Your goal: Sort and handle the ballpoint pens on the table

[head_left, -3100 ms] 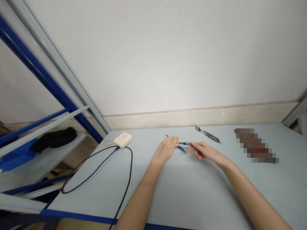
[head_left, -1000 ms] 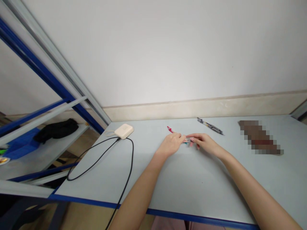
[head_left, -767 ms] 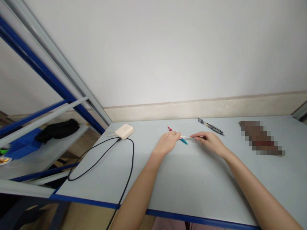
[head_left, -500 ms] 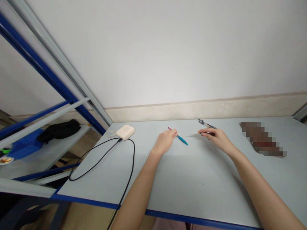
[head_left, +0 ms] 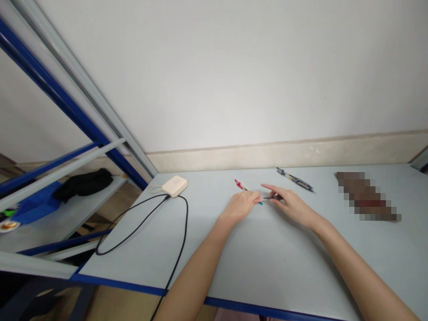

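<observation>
My left hand point(head_left: 241, 206) is pinched on the clear end of a slim pen point(head_left: 267, 198). From the other side, my right hand point(head_left: 290, 204) grips the pen's dark end between thumb and fingers, with the index finger stretched out. The pen lies level between the two hands, just above the table; its ends are hidden in the fingers. A pink-and-blue pen point(head_left: 239, 184) rests on the table behind my left hand, its middle covered and its blue tip showing below the fingers. Beyond my right hand lies a grey pen point(head_left: 295, 180).
A cream square box point(head_left: 174, 185) with a black cable point(head_left: 186, 223) stands at the left of the table point(head_left: 254, 258). A blurred brown item point(head_left: 366, 196) lies on the right. The wall rises behind; a blue-and-grey frame point(head_left: 83, 120) borders the left.
My hands have come together: the left moved right and nearer, the right moved left and nearer. The pieces held apart in them now meet as one line. The grey pen is fully uncovered.
</observation>
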Action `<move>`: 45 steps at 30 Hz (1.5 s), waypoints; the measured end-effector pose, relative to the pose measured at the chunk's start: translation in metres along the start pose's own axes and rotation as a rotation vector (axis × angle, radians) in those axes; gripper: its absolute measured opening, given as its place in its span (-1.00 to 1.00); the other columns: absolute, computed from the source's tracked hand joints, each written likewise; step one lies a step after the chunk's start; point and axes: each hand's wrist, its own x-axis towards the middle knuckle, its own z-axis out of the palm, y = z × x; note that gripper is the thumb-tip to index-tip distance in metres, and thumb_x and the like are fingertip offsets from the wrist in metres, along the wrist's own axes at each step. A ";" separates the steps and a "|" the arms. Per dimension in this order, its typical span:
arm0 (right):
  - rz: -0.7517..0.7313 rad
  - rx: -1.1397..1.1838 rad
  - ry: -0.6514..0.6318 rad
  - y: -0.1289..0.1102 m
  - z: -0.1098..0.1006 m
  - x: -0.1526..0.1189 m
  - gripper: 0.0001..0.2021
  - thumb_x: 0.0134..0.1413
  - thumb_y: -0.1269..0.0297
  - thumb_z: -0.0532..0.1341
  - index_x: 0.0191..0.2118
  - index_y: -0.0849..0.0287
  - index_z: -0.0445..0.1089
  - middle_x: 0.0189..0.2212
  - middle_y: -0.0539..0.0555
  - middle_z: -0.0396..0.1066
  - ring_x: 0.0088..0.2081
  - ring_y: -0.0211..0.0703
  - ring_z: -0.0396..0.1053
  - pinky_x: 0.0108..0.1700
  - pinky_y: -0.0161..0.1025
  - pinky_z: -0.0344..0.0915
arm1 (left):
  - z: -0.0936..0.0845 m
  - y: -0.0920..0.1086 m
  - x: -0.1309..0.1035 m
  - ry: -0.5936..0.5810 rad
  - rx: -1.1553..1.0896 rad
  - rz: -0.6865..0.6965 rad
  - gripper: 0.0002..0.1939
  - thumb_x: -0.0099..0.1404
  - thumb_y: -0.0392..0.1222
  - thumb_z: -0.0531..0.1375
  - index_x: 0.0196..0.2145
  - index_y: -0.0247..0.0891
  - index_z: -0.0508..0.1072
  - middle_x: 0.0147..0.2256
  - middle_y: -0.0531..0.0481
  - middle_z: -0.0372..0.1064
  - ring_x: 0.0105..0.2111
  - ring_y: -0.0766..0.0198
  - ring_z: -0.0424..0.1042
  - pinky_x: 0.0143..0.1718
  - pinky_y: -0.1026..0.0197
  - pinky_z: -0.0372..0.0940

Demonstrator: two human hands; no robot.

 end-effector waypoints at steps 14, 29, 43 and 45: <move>-0.069 -0.192 0.200 -0.004 -0.012 0.000 -0.45 0.00 0.07 0.17 0.11 0.14 0.11 0.02 0.22 0.26 -0.09 0.01 0.34 -0.08 -0.05 0.24 | -0.001 -0.002 0.000 0.066 0.029 -0.003 -0.74 0.39 -0.09 -0.10 -0.23 -0.22 0.32 -0.32 0.02 0.39 -0.27 0.28 0.39 -0.26 0.29 0.23; -0.064 -0.312 0.077 0.001 -0.014 0.002 -0.81 0.15 0.23 0.02 -0.30 0.16 0.33 -0.42 0.09 0.42 -0.37 -0.12 0.36 -0.22 -0.16 0.20 | -0.006 -0.001 0.001 0.039 0.004 -0.036 -0.75 0.39 -0.11 -0.09 -0.25 -0.22 0.33 -0.34 0.02 0.39 -0.30 0.28 0.39 -0.30 0.31 0.23; -0.110 -0.485 0.141 -0.002 -0.010 0.001 -0.71 0.16 0.05 0.03 -0.25 0.15 0.35 -0.39 0.08 0.47 -0.35 -0.12 0.37 -0.09 -0.10 0.06 | -0.002 0.001 0.002 0.032 0.011 0.001 -0.75 0.38 -0.10 -0.08 -0.25 -0.23 0.32 -0.32 0.01 0.39 -0.29 0.27 0.39 -0.29 0.30 0.22; -0.151 -0.462 0.134 -0.004 -0.009 0.001 -0.70 0.10 0.03 0.10 -0.17 0.14 0.34 -0.28 0.10 0.47 -0.28 -0.10 0.38 -0.07 -0.11 0.03 | 0.000 0.001 0.002 0.046 -0.020 -0.001 -0.76 0.38 -0.11 -0.08 -0.24 -0.23 0.32 -0.31 0.02 0.40 -0.28 0.27 0.39 -0.28 0.30 0.22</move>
